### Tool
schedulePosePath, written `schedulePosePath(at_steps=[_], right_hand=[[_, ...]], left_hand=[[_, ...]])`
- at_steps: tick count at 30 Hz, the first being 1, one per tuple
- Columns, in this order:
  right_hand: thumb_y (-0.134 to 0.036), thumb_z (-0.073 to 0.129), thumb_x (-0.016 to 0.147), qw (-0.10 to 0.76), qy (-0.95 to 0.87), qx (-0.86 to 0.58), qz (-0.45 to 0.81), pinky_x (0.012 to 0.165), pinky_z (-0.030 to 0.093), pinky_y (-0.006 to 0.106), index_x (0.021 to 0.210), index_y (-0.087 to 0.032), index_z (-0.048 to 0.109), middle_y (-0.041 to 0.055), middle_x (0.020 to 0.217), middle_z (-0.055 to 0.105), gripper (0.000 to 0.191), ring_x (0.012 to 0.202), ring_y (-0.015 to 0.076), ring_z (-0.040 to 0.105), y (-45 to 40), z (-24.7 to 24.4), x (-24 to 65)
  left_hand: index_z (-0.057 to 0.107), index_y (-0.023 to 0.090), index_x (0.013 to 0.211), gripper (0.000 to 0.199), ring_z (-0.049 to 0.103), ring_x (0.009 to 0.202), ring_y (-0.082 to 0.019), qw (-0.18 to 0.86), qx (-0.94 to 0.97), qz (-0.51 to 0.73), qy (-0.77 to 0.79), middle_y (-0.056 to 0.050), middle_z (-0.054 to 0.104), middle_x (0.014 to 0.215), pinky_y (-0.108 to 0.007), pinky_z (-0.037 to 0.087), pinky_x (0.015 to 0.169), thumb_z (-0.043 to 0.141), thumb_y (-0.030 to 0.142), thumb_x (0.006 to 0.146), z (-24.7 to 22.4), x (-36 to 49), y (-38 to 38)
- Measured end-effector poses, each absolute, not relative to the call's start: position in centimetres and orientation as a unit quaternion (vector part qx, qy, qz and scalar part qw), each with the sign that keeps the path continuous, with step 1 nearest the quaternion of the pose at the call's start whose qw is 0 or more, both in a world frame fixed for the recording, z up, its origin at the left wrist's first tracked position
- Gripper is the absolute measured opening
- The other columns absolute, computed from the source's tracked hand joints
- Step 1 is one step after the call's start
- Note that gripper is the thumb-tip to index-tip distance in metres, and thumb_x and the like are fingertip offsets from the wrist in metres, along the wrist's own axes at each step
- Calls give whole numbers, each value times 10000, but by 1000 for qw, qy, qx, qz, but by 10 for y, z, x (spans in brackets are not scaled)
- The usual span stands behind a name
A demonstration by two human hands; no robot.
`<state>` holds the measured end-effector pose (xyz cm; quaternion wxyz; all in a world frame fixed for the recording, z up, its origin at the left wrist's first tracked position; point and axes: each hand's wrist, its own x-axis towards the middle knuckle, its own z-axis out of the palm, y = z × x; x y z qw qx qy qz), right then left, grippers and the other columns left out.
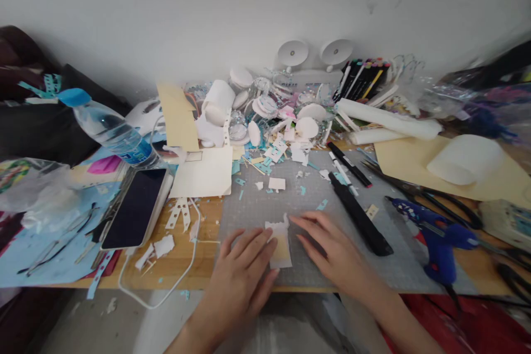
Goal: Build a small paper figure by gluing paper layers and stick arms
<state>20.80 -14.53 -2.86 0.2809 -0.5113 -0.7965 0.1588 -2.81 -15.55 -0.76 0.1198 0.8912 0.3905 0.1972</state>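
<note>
Left hand [245, 265], fingers loosely spread, rests on the white paper [282, 254] near the counter's [211, 215] front edge; right hand [332, 249], unclenched, is beside its ragged corner, grey mat [244, 210] stretching beyond.

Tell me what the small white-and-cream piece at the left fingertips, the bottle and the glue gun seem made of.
Small piece: probably paper or thin card, matte, with a ragged top edge.
Bottle: likely clear, glossy plastic, since its wall is see-through.
Glue gun: apparently hard plastic, judging by its solid, evenly blue body; its finish is too blurred to tell.
</note>
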Motion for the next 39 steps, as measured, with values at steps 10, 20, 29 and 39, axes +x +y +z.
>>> schedulePosePath(at_steps=[10, 20, 29, 39], right_hand=[[-135, 503, 941, 264, -801, -505, 183, 798, 533, 369, 933, -188, 620, 67, 950, 588, 129, 903, 210, 591, -120, -35, 191], [-112, 452, 957, 247, -804, -503, 200, 785, 475, 375, 909, -186, 584, 58, 932, 567, 159, 890, 216, 535, -132, -35, 191], [-139, 426, 980, 257, -774, -519, 255, 806, 467, 341, 928, -223, 530, 42, 962, 562, 144, 919, 195, 548, -174, -21, 220], [-299, 536, 938, 374, -675, -623, 127, 676, 508, 231, 921, -245, 580, 3, 878, 660, 72, 773, 156, 642, -185, 8, 266]], left_hand=[[521, 140, 1358, 461, 569, 1176, -272, 120, 883, 161, 424, -86, 659, 1291, -470, 366, 1046, 475, 106, 900, -22, 1, -140], [540, 146, 1330, 478, 555, 1168, -282, 88, 878, 155, 445, -65, 661, 1283, -486, 330, 1037, 485, 74, 862, -28, 4, -143], [535, 148, 1345, 477, 514, 1212, -273, 108, 874, 135, 454, -53, 640, 1314, -485, 284, 1079, 455, 63, 882, -26, 3, -145], [518, 209, 1353, 489, 498, 1235, -248, 195, 856, 212, 430, -71, 615, 1321, -489, 306, 1080, 430, 30, 906, -28, -5, -141]])
